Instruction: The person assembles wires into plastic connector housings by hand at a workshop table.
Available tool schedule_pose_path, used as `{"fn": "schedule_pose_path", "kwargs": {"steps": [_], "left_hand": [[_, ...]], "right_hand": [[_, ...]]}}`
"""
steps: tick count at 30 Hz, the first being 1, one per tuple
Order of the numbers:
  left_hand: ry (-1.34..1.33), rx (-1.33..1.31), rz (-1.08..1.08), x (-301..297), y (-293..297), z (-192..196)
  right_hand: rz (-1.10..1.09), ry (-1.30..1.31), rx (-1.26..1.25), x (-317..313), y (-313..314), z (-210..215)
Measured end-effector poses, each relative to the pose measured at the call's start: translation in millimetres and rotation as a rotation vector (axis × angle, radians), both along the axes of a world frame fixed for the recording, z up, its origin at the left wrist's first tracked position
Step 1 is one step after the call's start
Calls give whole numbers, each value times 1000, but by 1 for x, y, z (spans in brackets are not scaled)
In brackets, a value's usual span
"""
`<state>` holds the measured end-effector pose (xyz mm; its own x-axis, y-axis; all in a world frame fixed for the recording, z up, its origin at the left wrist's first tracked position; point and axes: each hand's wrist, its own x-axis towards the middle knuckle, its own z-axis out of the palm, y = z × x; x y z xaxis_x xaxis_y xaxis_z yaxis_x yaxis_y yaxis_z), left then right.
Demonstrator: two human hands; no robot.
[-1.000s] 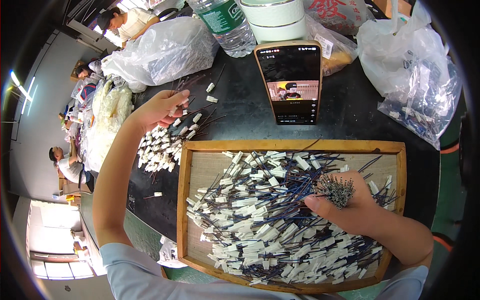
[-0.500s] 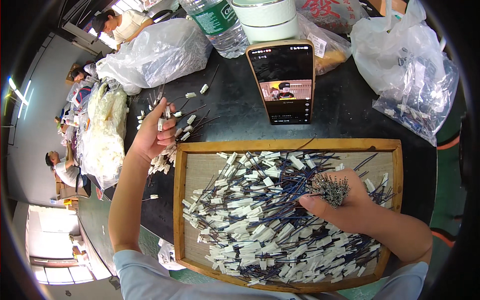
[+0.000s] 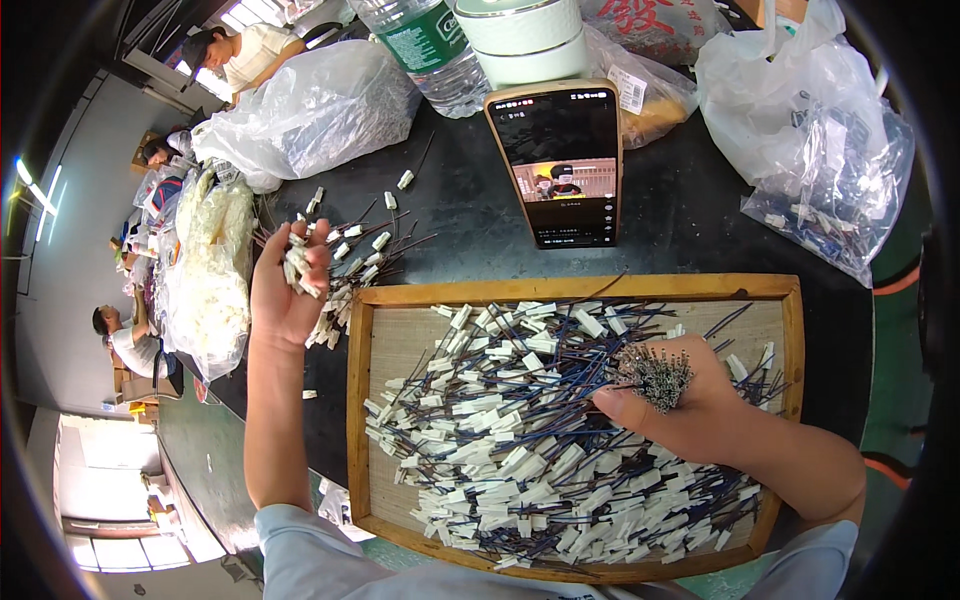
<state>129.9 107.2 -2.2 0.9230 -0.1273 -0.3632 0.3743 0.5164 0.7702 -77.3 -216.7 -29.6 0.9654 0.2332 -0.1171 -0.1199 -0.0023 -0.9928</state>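
Note:
My right hand [image 3: 690,395] is closed around a thick bundle of wires [image 3: 652,378], whose bare metal ends point up past my thumb. It rests over a wooden-framed tray [image 3: 580,289] heaped with short dark wires that carry white plastic connectors [image 3: 520,465]. Left of the tray, my raised left hand [image 3: 290,290] has its fingers curled round several white connectors [image 3: 298,268] with wires. Beside it on the black table lies a loose pile of the same connector wires [image 3: 365,262], partly hidden by that hand.
A phone [image 3: 565,170] stands upright behind the tray. Further back are a water bottle [image 3: 425,50], a pale green container [image 3: 520,45] and clear plastic bags [image 3: 320,110]. More bags [image 3: 800,130] lie at the right. Other people [image 3: 250,55] sit along the far left.
My left hand has come down and turned palm up, with connectors now gathered in its fingers. My right hand keeps its grip on the bundle, almost unmoved.

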Motion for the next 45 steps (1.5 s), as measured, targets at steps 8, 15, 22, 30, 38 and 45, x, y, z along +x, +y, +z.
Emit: {"fn": "schedule_pose_path", "kwargs": {"steps": [8, 15, 22, 30, 38, 45], "left_hand": [[-147, -18, -401, -3, 3, -3], [-681, 1080, -620, 49, -13, 4], [-1565, 2022, -831, 67, -27, -14], [-1565, 2188, -853, 69, -31, -18], [-1249, 1682, -618, 92, -45, -17], [-1081, 1800, -700, 118, -68, -31]], "right_hand": [[5, 22, 13, -1, -1, 2], [1, 26, -3, -1, -1, 5], [4, 11, -3, -1, -1, 5], [7, 29, 13, -1, -1, 3], [20, 37, 15, -2, -1, 1], [30, 12, -21, 0, -3, 6]]}}
